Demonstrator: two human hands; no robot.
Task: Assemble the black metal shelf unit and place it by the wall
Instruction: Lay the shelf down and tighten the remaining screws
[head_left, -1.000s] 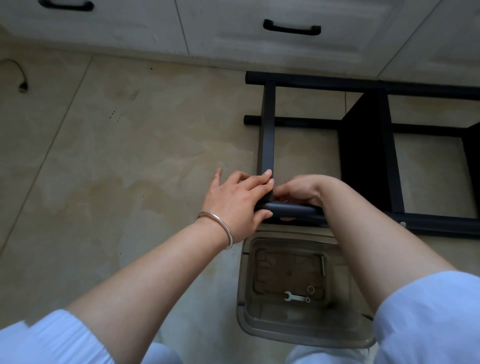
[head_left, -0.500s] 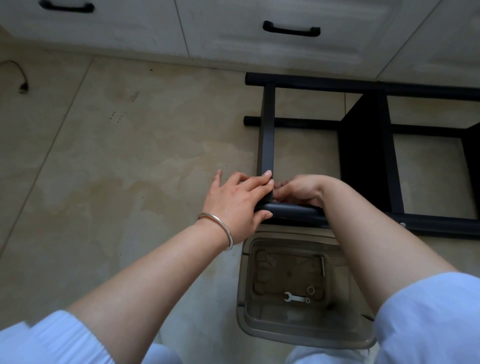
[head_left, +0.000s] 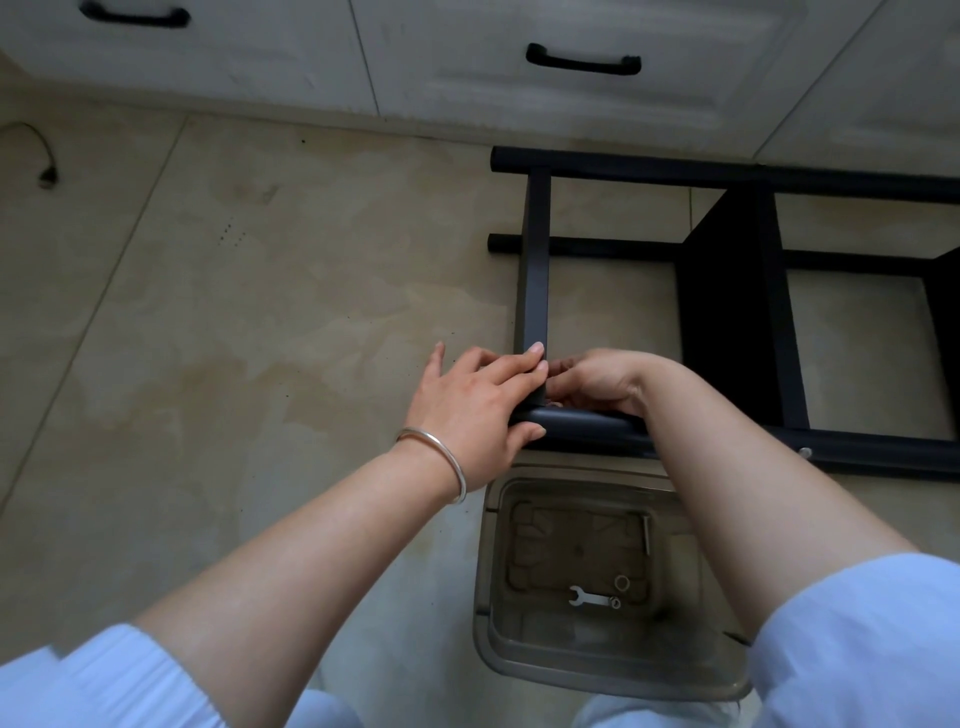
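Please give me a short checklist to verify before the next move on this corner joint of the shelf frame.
1. Left hand steadies the front tube at the corner: ok.
2. Right hand is at the joint with the crossbar: ok.
3. Fastener seated in the joint: cannot tell, fingers hide it.
4. Wrench within reach: ok, it lies in the clear bin below the hands.
5. Spare washer available in the bin: ok.
6. Frame by the wall: not ok, it lies on its side on the floor.
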